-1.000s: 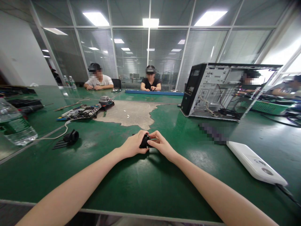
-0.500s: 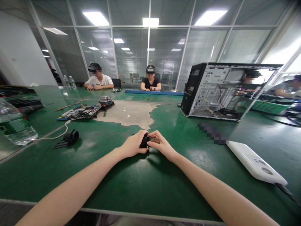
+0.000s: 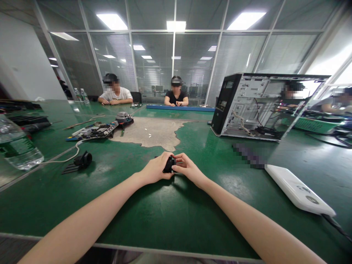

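Near the middle of the green table (image 3: pixel 165 216), my left hand (image 3: pixel 156 169) is wrapped round a small black part (image 3: pixel 168 165). The fingertips of my right hand (image 3: pixel 187 168) pinch the right side of that same part. Much of the part is hidden by my fingers. A similar black piece (image 3: pixel 81 160) with a round end and thin prongs lies on the table to the left.
A circuit board (image 3: pixel 96 131) and a water bottle (image 3: pixel 18 146) are at the left. An open computer case (image 3: pixel 247 106) stands back right, with a white power bank (image 3: pixel 298 189) nearer. Two people (image 3: pixel 176 96) sit across the table; others are at the right.
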Motion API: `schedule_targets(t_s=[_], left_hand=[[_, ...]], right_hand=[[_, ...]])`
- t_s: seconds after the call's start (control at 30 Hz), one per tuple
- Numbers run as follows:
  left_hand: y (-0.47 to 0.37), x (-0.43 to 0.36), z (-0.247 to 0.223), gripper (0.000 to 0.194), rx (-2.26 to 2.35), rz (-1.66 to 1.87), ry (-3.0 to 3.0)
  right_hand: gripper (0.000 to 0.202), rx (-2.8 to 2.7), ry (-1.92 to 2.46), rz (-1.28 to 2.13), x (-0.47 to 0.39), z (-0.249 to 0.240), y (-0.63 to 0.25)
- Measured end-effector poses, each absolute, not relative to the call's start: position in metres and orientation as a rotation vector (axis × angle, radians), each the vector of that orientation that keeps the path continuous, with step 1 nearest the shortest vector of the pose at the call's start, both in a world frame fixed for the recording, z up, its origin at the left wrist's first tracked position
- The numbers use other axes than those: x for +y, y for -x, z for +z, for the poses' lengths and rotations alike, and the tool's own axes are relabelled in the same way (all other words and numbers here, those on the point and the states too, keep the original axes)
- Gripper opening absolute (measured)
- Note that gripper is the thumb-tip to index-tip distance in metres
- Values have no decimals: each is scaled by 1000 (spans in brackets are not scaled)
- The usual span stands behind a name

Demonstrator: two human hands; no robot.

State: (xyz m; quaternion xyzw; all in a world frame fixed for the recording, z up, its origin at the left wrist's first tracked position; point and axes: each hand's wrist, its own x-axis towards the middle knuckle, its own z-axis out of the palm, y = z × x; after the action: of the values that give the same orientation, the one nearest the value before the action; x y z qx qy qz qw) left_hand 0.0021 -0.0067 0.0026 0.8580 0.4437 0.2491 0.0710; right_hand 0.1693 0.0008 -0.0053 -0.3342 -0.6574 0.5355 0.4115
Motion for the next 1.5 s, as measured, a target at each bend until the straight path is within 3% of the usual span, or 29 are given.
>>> schedule_targets(t_s=[0.27, 0.7, 0.9, 1.33, 1.5], left_hand=[[-1, -6, 2, 54, 1325, 753, -2602], [0, -6, 2, 56, 1326, 733, -2621], [-1, -6, 1, 53, 1325, 771, -2590], [-1, -6, 2, 54, 1327, 749, -2601], [-1, -6, 2, 53, 1332, 762, -2603]], right_hand=[[20, -1649, 761, 1328, 1, -5, -169], [35, -1641, 772, 1404, 0, -4, -169], [24, -1635, 764, 1371, -1, -5, -169], [35, -1648, 770, 1401, 1, -5, -169], [27, -1621, 739, 1378, -1, -5, -169]])
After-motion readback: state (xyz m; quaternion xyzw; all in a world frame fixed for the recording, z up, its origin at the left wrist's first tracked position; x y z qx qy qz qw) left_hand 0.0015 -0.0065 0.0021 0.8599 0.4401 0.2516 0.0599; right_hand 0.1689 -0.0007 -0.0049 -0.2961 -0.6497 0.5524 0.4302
